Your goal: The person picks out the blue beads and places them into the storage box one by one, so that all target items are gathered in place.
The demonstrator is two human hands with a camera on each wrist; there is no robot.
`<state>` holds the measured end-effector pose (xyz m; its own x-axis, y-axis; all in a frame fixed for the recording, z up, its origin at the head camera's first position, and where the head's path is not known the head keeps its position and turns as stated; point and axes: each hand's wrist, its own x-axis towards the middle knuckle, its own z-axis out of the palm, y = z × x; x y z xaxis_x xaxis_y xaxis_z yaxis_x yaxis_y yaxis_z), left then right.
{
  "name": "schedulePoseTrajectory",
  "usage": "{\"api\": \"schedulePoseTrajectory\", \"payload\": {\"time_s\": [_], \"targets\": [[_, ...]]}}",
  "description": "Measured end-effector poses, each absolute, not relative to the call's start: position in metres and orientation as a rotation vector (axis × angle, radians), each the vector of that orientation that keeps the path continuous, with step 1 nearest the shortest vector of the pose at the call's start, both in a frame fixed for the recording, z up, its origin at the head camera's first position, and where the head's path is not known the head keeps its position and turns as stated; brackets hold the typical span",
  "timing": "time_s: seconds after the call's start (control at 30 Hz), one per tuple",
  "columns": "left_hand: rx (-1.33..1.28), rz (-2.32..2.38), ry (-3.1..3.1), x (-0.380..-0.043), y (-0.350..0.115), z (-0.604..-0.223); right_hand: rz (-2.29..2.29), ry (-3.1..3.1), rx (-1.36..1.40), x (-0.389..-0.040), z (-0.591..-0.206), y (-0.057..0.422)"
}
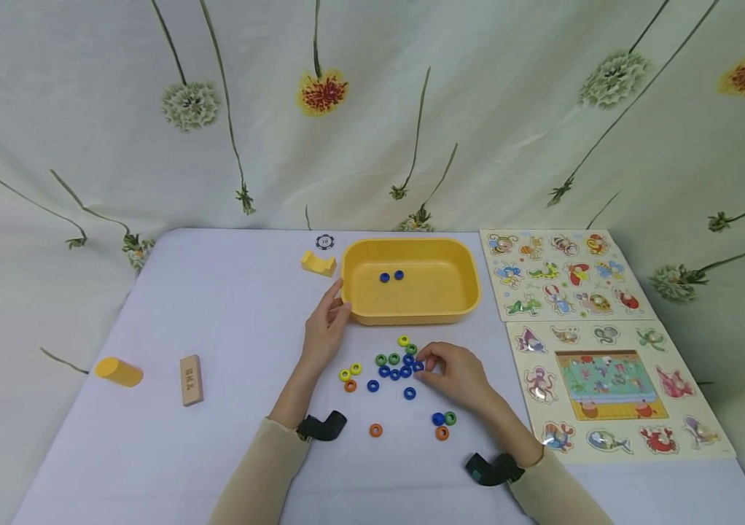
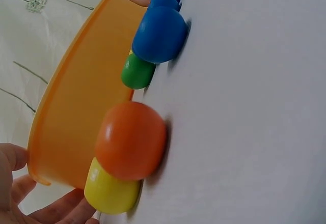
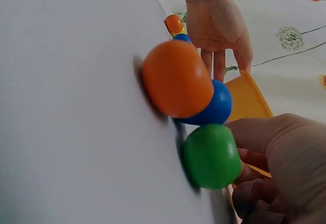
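White tabletop point(image 1: 228, 306), spaced hands point(image 1: 325, 332) point(image 1: 454, 372) at tray edge point(image 1: 408, 320), blue bead point(image 1: 418, 367)

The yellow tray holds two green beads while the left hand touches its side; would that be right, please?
The head view shows that the two beads in the yellow tray are blue, not green; the left hand does touch its side.

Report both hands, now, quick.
Left hand: open, touching the left side of the yellow tray.
Right hand: closed, pinching a blue bead.
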<state>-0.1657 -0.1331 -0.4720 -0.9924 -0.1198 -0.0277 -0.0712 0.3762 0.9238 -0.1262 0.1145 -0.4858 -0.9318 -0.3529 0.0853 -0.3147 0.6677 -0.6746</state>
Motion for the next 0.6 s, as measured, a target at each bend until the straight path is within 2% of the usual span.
{"api": "schedulePoseTrajectory", "payload": {"time_s": [0.23, 0.43, 0.6], "targets": [[0.155, -1.723, -2.574, -0.165, -0.133, -0.471, -1.446, 2.715, -0.625, -0.139, -0.450, 0.118], [0.163, -1.721, -2.564, -0.165, -0.134, -0.469, -1.508, 2.814, -0.602, -0.192, -0.410, 0.112], [0.204, -1.746, -2.571, -0.163, -0.134, -0.468, -1.313, 2.890, -0.435, -0.239, -0.412, 0.099]]}}
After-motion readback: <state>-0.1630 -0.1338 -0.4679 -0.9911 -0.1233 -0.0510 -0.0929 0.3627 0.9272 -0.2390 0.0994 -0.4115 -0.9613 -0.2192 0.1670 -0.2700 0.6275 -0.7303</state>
